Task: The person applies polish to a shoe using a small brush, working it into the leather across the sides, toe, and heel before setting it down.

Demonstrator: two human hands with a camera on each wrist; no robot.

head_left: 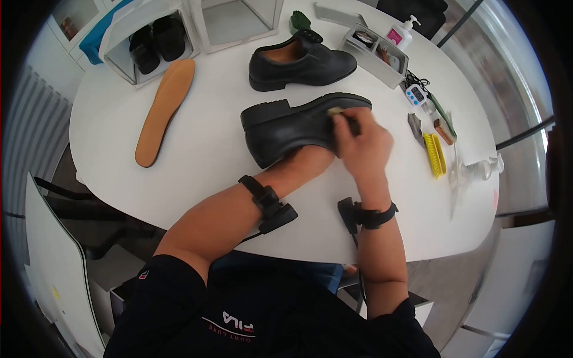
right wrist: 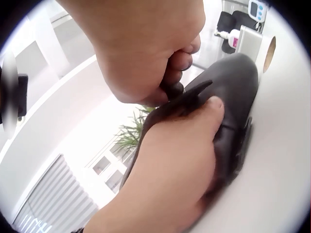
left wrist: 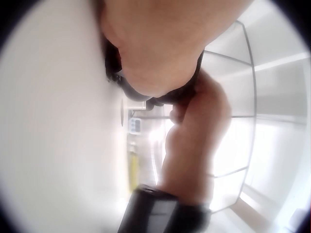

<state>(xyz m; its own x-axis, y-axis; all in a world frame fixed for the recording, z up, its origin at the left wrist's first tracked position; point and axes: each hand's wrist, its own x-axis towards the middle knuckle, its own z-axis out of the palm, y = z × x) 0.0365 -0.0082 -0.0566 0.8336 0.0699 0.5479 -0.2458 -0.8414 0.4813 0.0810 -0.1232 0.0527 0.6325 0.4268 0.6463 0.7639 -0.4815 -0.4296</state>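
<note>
A black leather shoe (head_left: pixel 286 132) lies tipped on its side over the white table (head_left: pixel 209 137), its sole facing away. My left hand (right wrist: pixel 180 155) holds it at the opening; the thumb lies on the upper in the right wrist view, and the other fingers are hidden by the shoe. At the forefoot, near the sole edge, my right hand (head_left: pixel 367 140) pinches a small yellowish piece (head_left: pixel 336 111), blurred, its kind unclear. The second black shoe (head_left: pixel 298 62) stands upright just beyond.
A tan insole (head_left: pixel 165 113) lies to the left, before a white box (head_left: pixel 113 62) with black shoes inside. At the right are a grey case (head_left: pixel 388 71), a pump bottle (head_left: pixel 401 34), a white timer (head_left: pixel 415 94), a yellow brush (head_left: pixel 434 156) and a wooden brush (head_left: pixel 444 131).
</note>
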